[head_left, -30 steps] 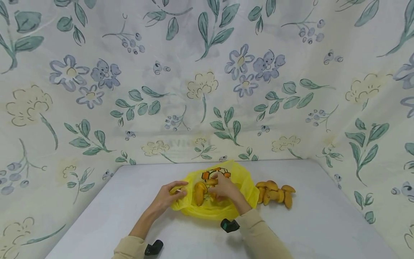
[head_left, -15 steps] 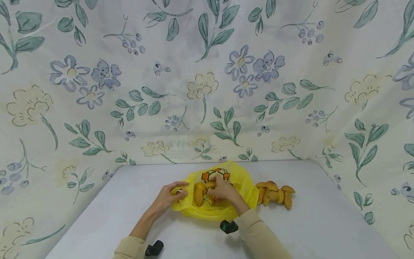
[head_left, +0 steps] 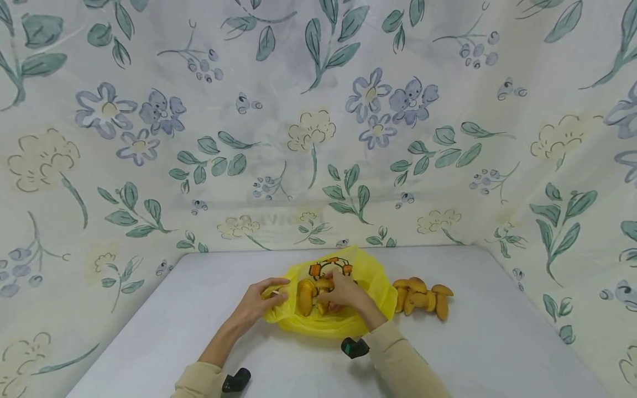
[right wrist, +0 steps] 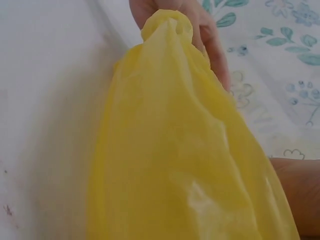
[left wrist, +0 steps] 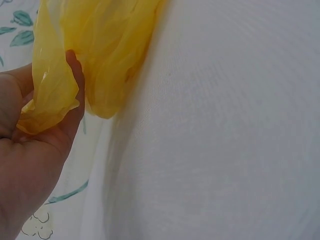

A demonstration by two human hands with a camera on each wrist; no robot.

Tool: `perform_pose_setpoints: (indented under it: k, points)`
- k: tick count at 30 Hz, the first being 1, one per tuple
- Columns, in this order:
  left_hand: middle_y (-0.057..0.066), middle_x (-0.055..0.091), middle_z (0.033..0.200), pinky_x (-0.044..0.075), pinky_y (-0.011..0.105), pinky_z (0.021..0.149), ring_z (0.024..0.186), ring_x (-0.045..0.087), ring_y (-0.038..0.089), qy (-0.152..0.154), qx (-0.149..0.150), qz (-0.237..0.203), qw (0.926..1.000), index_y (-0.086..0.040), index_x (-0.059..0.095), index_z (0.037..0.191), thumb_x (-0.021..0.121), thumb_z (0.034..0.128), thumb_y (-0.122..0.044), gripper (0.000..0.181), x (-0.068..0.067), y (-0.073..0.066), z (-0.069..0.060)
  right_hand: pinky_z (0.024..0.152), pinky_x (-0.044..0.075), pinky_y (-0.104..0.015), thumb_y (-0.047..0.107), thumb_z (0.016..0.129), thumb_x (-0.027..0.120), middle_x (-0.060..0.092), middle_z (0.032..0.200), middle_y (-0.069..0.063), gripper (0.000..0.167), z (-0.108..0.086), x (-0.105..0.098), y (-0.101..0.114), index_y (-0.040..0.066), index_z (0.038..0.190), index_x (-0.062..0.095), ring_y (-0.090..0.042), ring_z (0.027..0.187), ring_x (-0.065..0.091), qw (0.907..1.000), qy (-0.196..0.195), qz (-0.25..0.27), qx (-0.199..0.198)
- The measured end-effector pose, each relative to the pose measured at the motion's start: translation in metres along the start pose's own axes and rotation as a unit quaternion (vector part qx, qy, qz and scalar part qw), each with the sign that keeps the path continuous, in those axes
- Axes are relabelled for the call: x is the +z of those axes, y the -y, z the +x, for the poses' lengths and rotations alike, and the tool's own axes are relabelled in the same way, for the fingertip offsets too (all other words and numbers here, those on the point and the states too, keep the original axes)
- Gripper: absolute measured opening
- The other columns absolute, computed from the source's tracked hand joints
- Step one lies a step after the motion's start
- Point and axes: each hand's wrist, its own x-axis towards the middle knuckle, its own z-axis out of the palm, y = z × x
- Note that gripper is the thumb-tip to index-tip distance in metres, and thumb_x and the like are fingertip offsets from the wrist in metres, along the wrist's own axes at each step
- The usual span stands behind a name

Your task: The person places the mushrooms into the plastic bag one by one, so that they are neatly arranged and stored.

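In the head view a yellow plastic bag [head_left: 323, 330] lies spread on the table with its mouth facing up. Two brown-yellow mushrooms [head_left: 306, 298] [head_left: 323, 285] stand side by side inside it; something reddish lies partly under the right hand. My left hand [head_left: 255, 303] grips the bag's left edge between thumb and fingers. In the left wrist view the thin film [left wrist: 55, 95] is folded over that hand [left wrist: 37, 165]. My right hand [head_left: 346, 292] reaches into the bag, fingers round the cap of the right-hand mushroom, thumb across its stem. Yellow film [right wrist: 175, 140] hides this hand in the right wrist view.
Several mushrooms [head_left: 418, 300] lie in a bunch on the table [head_left: 478, 354], close against the bag's right side. A black device [head_left: 236, 381] is near the left wrist, another [head_left: 355, 347] near the right. Flowered cloth [head_left: 308, 182] rises behind the table.
The mushroom at my right hand sits slightly lower and further left, and more of its cap and stem shows. My left hand has kept its place on the bag.
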Motion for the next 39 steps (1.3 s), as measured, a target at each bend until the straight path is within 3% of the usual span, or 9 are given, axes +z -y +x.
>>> perform_pose_setpoints:
  k: [5,12,21,26,32,35,39]
  points:
    - [0.017,0.049,0.147,0.043,0.048,0.108,0.132,0.046,0.032,0.000,-0.005,0.007,1.0000,-0.011,0.062,0.130,0.068,0.0922,-0.019,0.039,0.000,0.003,0.002,0.061,0.058,-0.031,0.023,0.088,0.074,0.065,0.108,-0.017,0.062,-0.002,-0.005,0.000,0.003,0.137,0.040,-0.020,0.063,0.066,0.9997,0.014,0.011,0.014]
    - [0.016,0.047,0.149,0.045,0.044,0.107,0.132,0.045,0.031,0.004,-0.008,-0.001,1.0000,-0.011,0.062,0.131,0.069,0.0921,-0.021,0.040,-0.001,0.002,0.001,0.061,0.057,-0.031,0.025,0.089,0.073,0.066,0.105,-0.015,0.062,-0.009,-0.016,0.004,0.005,0.138,0.041,-0.022,0.064,0.065,0.9991,0.021,-0.034,0.016]
    - [0.012,0.049,0.148,0.038,0.050,0.113,0.136,0.042,0.032,0.007,-0.016,-0.002,0.9998,-0.016,0.064,0.128,0.072,0.0891,-0.028,0.042,-0.003,0.002,0.000,0.066,0.057,-0.038,0.029,0.090,0.071,0.070,0.090,-0.017,0.070,-0.020,-0.039,0.015,0.005,0.146,0.037,-0.031,0.069,0.068,0.9960,0.017,-0.087,0.003]
    - [0.013,0.050,0.147,0.037,0.051,0.114,0.137,0.042,0.033,0.009,-0.013,0.003,0.9999,-0.015,0.063,0.129,0.072,0.0896,-0.028,0.042,-0.004,0.002,0.001,0.065,0.057,-0.039,0.027,0.091,0.071,0.069,0.095,-0.016,0.069,-0.024,-0.046,0.017,0.006,0.147,0.036,-0.033,0.071,0.067,0.9967,0.012,-0.081,-0.004]
    - [0.016,0.046,0.150,0.052,0.032,0.094,0.119,0.055,0.026,0.006,-0.006,-0.008,0.9999,-0.012,0.060,0.132,0.069,0.0918,-0.024,0.043,-0.006,-0.001,-0.002,0.056,0.048,-0.030,0.029,0.092,0.070,0.065,0.092,-0.015,0.066,-0.028,-0.049,0.014,0.008,0.145,0.038,-0.037,0.071,0.065,0.9963,0.009,-0.086,-0.007]
    - [0.017,0.044,0.151,0.052,0.023,0.085,0.111,0.057,0.022,0.005,-0.006,-0.010,0.9999,-0.011,0.060,0.133,0.069,0.0920,-0.023,0.043,-0.006,-0.001,-0.003,0.059,0.048,-0.029,0.031,0.092,0.069,0.065,0.098,-0.013,0.065,-0.031,-0.051,0.015,0.008,0.144,0.039,-0.031,0.073,0.065,0.9953,0.001,-0.096,-0.010]
    - [0.015,0.044,0.151,0.051,0.022,0.085,0.110,0.056,0.022,0.008,-0.009,-0.003,0.9999,-0.012,0.060,0.132,0.069,0.0917,-0.025,0.043,-0.008,-0.001,-0.002,0.066,0.052,-0.031,0.033,0.091,0.070,0.066,0.105,-0.013,0.063,-0.036,-0.055,0.016,0.010,0.142,0.043,-0.024,0.080,0.065,0.9953,-0.010,-0.096,-0.015]
